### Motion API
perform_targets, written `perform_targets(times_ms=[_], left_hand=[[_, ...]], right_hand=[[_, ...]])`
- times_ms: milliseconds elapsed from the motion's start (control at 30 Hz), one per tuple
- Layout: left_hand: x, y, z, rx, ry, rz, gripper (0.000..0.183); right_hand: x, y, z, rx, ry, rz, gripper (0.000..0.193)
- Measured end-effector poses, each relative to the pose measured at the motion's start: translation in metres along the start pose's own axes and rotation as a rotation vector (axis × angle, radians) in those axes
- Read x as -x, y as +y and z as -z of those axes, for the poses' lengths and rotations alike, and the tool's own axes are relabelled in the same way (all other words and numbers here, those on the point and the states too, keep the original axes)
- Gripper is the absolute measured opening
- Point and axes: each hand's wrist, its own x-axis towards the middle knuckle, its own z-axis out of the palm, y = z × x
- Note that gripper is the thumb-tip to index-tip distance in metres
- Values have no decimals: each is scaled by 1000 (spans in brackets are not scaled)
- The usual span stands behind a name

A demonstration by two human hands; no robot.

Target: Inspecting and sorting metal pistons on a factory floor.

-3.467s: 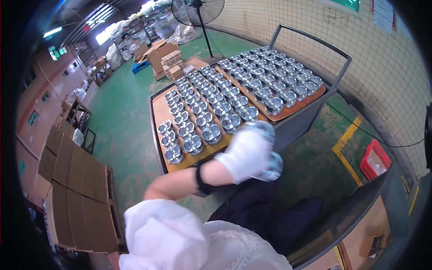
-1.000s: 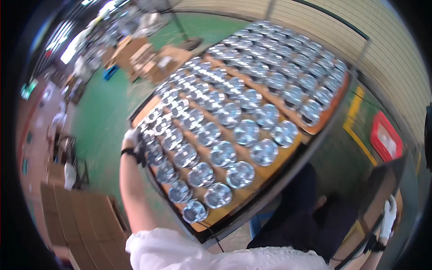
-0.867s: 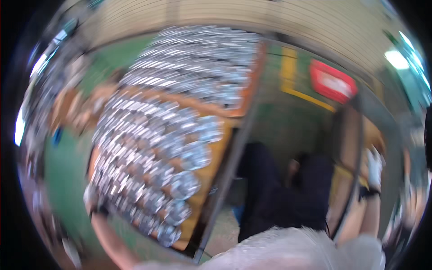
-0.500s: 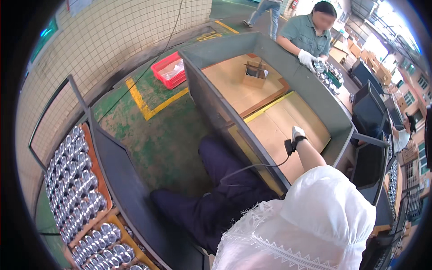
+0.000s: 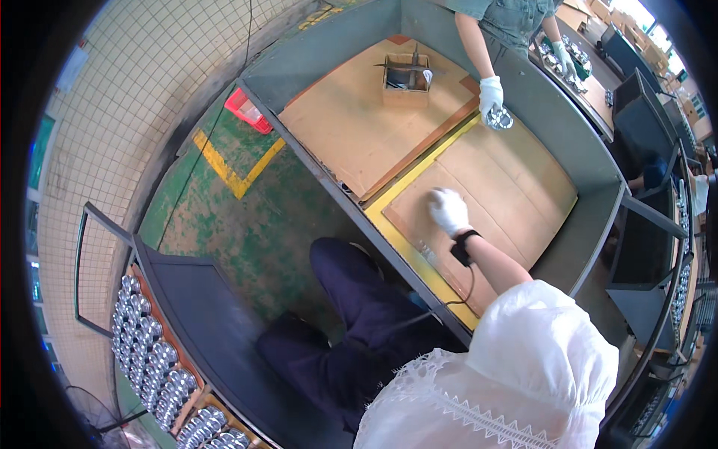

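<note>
My right hand [image 5: 449, 211], in a white glove with a black band at the wrist, is over the brown cardboard sheet [image 5: 516, 191] in the near part of a grey metal bin [image 5: 340, 176]. Its back faces up; the fingers are bent down and blurred, so I cannot make out whether they are open or closed. No object shows in it. My left hand is out of view. Across the bin, a co-worker's gloved hand [image 5: 491, 93] holds a shiny round metal part [image 5: 498, 118] above the cardboard.
A small open box [image 5: 404, 96] with dark tools stands on the far cardboard. At lower left, rows of shiny metal parts [image 5: 142, 340] sit on boards beside a dark panel [image 5: 217, 299]. A red crate [image 5: 249, 112] lies on the green floor. More metal parts [image 5: 557, 63] rest on the table behind.
My right hand has moved left over the cardboard. The co-worker has reached over the bin with a metal part in one hand. The view has shifted.
</note>
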Motion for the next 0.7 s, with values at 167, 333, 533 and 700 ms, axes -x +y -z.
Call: perform_targets(times_ms=[167,333,533,700], left_hand=[[-12,115,-113,-23,-714,-146,41],[-10,142,-223,124,-1111,-375,38],[11,221,-354,108,-1315,-652,39],[50,275,-437,-98,-1125,-1143,42]], right_hand=[[-70,-47,-65,156,-275,285,28],[-90,-81,-91,245,-496,213,34],[-94,-81,-45,177,-548,236,40],[-94,-83,1,3,-282,303,31]])
